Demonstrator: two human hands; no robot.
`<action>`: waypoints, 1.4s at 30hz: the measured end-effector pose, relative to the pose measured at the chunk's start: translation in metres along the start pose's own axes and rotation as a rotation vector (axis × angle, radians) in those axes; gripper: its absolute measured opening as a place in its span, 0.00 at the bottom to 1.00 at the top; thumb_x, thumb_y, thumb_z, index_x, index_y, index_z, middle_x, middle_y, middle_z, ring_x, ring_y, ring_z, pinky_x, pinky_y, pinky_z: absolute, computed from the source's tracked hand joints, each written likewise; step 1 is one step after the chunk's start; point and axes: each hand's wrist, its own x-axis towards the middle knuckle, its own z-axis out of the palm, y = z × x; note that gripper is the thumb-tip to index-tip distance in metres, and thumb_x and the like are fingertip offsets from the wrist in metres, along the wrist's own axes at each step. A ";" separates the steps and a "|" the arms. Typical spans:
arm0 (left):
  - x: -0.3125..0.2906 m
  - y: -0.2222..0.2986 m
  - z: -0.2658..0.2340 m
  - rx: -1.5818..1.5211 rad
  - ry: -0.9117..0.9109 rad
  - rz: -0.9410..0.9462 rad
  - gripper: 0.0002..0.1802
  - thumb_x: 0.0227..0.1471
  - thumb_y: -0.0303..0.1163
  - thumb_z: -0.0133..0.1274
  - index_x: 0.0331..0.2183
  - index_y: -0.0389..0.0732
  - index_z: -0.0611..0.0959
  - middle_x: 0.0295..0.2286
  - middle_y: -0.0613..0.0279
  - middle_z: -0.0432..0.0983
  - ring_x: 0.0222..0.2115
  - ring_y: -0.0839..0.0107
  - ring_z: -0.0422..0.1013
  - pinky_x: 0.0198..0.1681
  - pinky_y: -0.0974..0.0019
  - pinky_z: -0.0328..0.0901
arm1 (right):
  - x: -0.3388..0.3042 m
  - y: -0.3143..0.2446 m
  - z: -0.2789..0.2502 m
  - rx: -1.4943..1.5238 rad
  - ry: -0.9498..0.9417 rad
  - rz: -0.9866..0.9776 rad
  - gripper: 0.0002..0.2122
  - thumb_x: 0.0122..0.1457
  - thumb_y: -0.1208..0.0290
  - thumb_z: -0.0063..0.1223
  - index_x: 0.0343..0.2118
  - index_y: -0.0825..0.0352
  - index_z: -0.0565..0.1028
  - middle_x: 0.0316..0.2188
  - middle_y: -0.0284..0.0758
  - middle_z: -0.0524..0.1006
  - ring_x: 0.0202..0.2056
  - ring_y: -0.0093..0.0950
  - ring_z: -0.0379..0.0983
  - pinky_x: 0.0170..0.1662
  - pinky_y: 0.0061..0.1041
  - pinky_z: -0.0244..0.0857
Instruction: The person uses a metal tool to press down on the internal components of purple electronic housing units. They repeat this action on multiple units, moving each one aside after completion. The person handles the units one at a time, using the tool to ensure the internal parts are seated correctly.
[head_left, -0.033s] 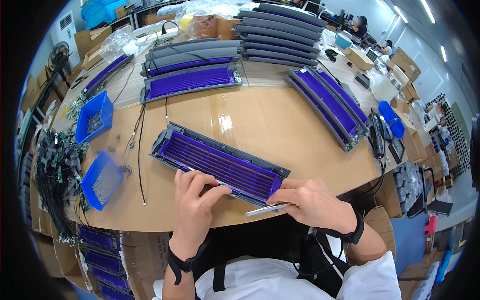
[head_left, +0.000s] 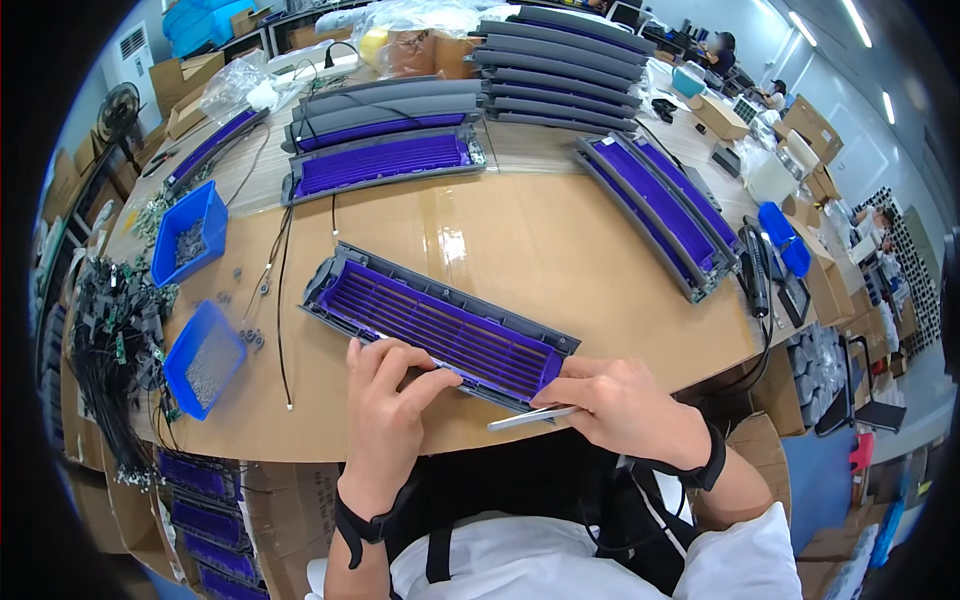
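Observation:
A long grille panel (head_left: 450, 325), dark grey around a purple slatted middle, lies slantwise on the cardboard-covered table in front of me. My left hand (head_left: 392, 395) grips its near long edge, the fingertips and thumb set apart along the rim. At the panel's near right corner is my right hand (head_left: 625, 405), its fingers closed around a slim silver tool (head_left: 530, 418). One end of this tool sticks out to the left, below the panel's edge; the rest is hidden in the hand, so its kind is unclear.
Two blue bins (head_left: 203, 360) of small parts stand at the left, beside a heap of black cables (head_left: 112, 370). Similar panels lie at the back (head_left: 385, 165) and right (head_left: 660, 205), with a stack (head_left: 560, 75) behind. A corded black tool (head_left: 755, 270) rests at the right edge.

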 end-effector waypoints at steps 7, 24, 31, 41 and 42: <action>-0.009 0.002 -0.009 0.016 0.052 -0.193 0.13 0.41 0.19 0.59 0.33 0.43 0.85 0.41 0.58 0.73 0.54 0.50 0.63 0.55 0.47 0.58 | 0.002 0.003 -0.003 0.384 0.144 0.173 0.05 0.55 0.76 0.59 0.34 0.66 0.80 0.24 0.37 0.71 0.27 0.32 0.71 0.30 0.28 0.63; -0.022 0.045 0.020 -0.217 -0.046 -0.105 0.14 0.42 0.31 0.66 0.34 0.45 0.81 0.37 0.63 0.73 0.52 0.54 0.66 0.58 0.34 0.49 | 0.004 0.021 0.003 0.866 -0.322 0.497 0.07 0.59 0.71 0.59 0.36 0.69 0.81 0.23 0.28 0.81 0.17 0.11 0.59 0.20 0.16 0.48; -0.024 0.045 0.021 -0.230 -0.047 -0.127 0.15 0.38 0.29 0.68 0.33 0.45 0.82 0.37 0.63 0.74 0.52 0.54 0.68 0.60 0.35 0.49 | 0.004 0.019 0.002 0.986 -0.336 0.525 0.06 0.58 0.73 0.59 0.36 0.69 0.79 0.24 0.30 0.81 0.16 0.10 0.58 0.17 0.15 0.46; -0.023 0.044 0.019 -0.243 -0.042 -0.117 0.14 0.37 0.27 0.68 0.31 0.44 0.83 0.37 0.62 0.75 0.51 0.54 0.69 0.60 0.34 0.48 | 0.005 0.007 0.015 0.737 -0.035 0.289 0.05 0.54 0.83 0.57 0.33 0.70 0.76 0.29 0.35 0.76 0.32 0.27 0.73 0.33 0.24 0.64; -0.023 0.044 0.019 -0.242 -0.039 -0.114 0.14 0.37 0.27 0.68 0.31 0.44 0.84 0.37 0.62 0.75 0.51 0.53 0.69 0.60 0.34 0.48 | 0.006 0.011 0.021 0.611 0.051 0.205 0.06 0.53 0.84 0.58 0.33 0.70 0.76 0.30 0.36 0.75 0.32 0.31 0.73 0.34 0.25 0.65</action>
